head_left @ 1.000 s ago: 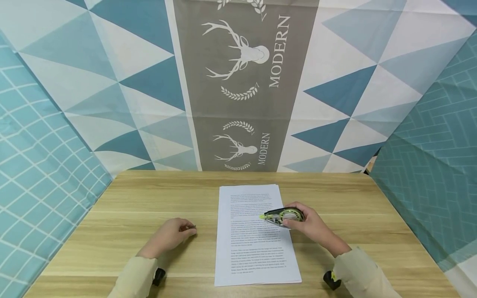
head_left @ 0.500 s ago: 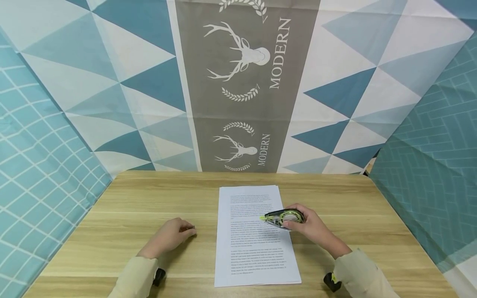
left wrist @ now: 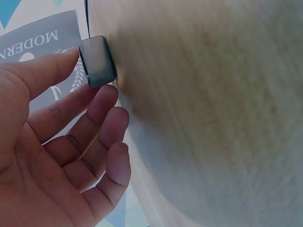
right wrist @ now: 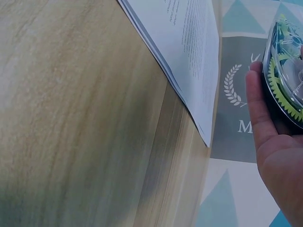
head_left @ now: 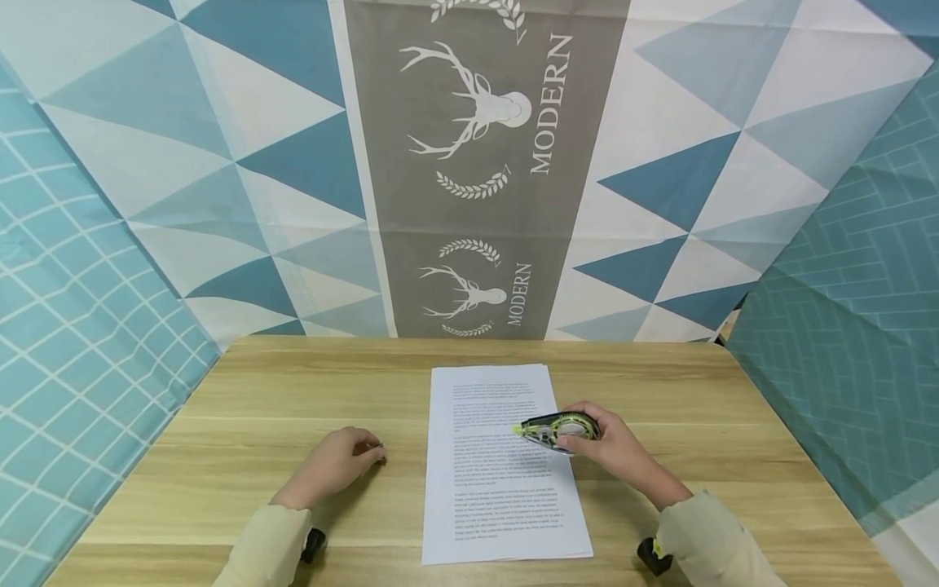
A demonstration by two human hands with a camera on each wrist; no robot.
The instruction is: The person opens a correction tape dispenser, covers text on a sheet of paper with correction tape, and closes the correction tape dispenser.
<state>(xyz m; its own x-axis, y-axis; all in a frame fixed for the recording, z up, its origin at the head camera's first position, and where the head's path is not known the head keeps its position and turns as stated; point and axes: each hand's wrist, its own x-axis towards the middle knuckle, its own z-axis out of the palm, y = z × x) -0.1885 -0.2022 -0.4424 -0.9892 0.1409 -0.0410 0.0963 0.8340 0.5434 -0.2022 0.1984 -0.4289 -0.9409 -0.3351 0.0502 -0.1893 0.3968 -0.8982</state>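
Observation:
My right hand (head_left: pixel 619 452) grips a correction tape (head_left: pixel 561 428) with a dark edge, a clear body and a yellow-green gear. Its light green tip points left, over the right half of the printed paper (head_left: pixel 499 497). In the right wrist view the correction tape (right wrist: pixel 289 80) is cut off by the frame's edge, with a finger lying along its dark side. To the left of the sheets, my left hand (head_left: pixel 330 469) pinches a small translucent grey plastic cap (left wrist: pixel 98 61) between thumb and fingertips. The other left fingers curl loosely below it.
The paper is a stack of several sheets lying lengthwise on the wooden table (head_left: pixel 293 383). A patterned cloth (head_left: pixel 469 204) hangs behind the table's back edge, with tiled-pattern cloths at both sides. Black wrist-worn devices (head_left: pixel 653 556) sit at the cuffs.
The small cap in my left fingertips has shifted and tilted slightly. My right hand, the correction tape and the paper stay almost still.

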